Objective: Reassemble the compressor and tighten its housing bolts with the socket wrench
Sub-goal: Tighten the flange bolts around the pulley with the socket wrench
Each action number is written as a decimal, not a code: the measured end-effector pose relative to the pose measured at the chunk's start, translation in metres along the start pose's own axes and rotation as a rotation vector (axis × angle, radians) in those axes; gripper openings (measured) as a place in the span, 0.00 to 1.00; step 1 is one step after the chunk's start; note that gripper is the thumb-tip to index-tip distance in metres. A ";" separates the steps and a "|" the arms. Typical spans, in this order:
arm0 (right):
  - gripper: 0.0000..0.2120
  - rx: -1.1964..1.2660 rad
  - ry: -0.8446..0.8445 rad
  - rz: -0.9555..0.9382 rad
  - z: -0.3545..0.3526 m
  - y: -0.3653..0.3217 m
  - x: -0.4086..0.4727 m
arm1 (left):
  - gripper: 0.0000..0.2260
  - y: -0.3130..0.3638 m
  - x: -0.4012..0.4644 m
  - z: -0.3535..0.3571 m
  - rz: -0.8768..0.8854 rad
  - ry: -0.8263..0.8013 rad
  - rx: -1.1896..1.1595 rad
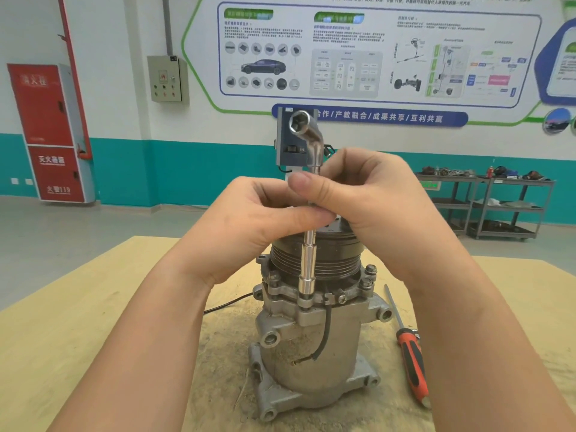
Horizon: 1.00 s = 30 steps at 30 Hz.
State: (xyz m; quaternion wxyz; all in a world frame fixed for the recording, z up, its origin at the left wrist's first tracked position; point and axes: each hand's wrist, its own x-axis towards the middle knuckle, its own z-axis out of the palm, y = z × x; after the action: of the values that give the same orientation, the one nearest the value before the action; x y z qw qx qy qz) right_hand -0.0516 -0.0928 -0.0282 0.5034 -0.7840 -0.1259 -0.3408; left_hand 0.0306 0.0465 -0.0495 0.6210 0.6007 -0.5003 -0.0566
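A grey metal compressor (311, 363) stands upright on the wooden table (78, 338), its black ribbed pulley (336, 260) on top. A chrome L-shaped socket wrench (307, 269) stands vertical, its lower socket seated on a housing bolt at the front of the flange. Its bent upper end shows an open socket (298, 121). My left hand (249, 226) and my right hand (380, 210) both grip the wrench shaft above the pulley, thumbs meeting at the shaft. Other housing bolts (369, 275) stand on the flange at right and left.
A screwdriver with an orange and black handle (413, 366) lies on the table right of the compressor. A black wire (324, 335) hangs down the compressor's front. A small device on a stand (288, 141) is behind the wrench. Metal shelving carts (498, 207) stand at far right.
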 end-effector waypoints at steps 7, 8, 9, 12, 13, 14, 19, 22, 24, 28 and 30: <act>0.07 -0.015 -0.119 0.025 -0.004 0.000 -0.003 | 0.12 0.000 -0.003 -0.005 -0.005 -0.022 -0.028; 0.06 -0.010 -0.106 0.020 -0.003 0.000 -0.003 | 0.13 0.000 -0.003 -0.005 -0.002 -0.025 -0.034; 0.05 0.000 -0.090 0.018 -0.002 0.000 -0.002 | 0.13 0.000 -0.003 -0.006 0.003 -0.029 -0.040; 0.06 0.018 -0.039 0.011 -0.001 0.002 -0.001 | 0.15 0.002 -0.003 -0.007 0.006 -0.028 -0.035; 0.07 0.021 -0.037 0.012 -0.001 0.002 -0.001 | 0.14 0.002 -0.003 -0.007 0.003 -0.023 -0.030; 0.07 0.021 -0.054 0.019 -0.001 0.002 -0.001 | 0.13 0.002 -0.003 -0.007 0.001 -0.018 -0.024; 0.11 0.018 -0.164 0.052 -0.007 0.002 -0.002 | 0.12 0.001 -0.003 -0.006 -0.014 -0.022 -0.013; 0.08 0.075 -0.110 0.033 -0.008 0.002 -0.001 | 0.14 0.003 -0.004 -0.008 -0.009 -0.055 -0.024; 0.13 0.081 -0.053 0.029 -0.005 0.004 0.000 | 0.14 0.003 -0.005 -0.008 -0.011 -0.064 -0.014; 0.11 0.063 -0.112 0.038 -0.003 0.006 0.000 | 0.11 0.001 -0.005 -0.007 -0.027 -0.044 0.018; 0.11 0.091 -0.167 0.058 -0.006 0.005 -0.002 | 0.11 -0.001 -0.004 -0.007 -0.033 -0.031 0.021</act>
State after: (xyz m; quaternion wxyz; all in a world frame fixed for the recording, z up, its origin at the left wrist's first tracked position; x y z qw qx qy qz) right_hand -0.0524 -0.1005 -0.0314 0.5357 -0.7895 -0.1599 -0.2533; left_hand 0.0334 0.0538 -0.0510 0.6059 0.6146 -0.5002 -0.0710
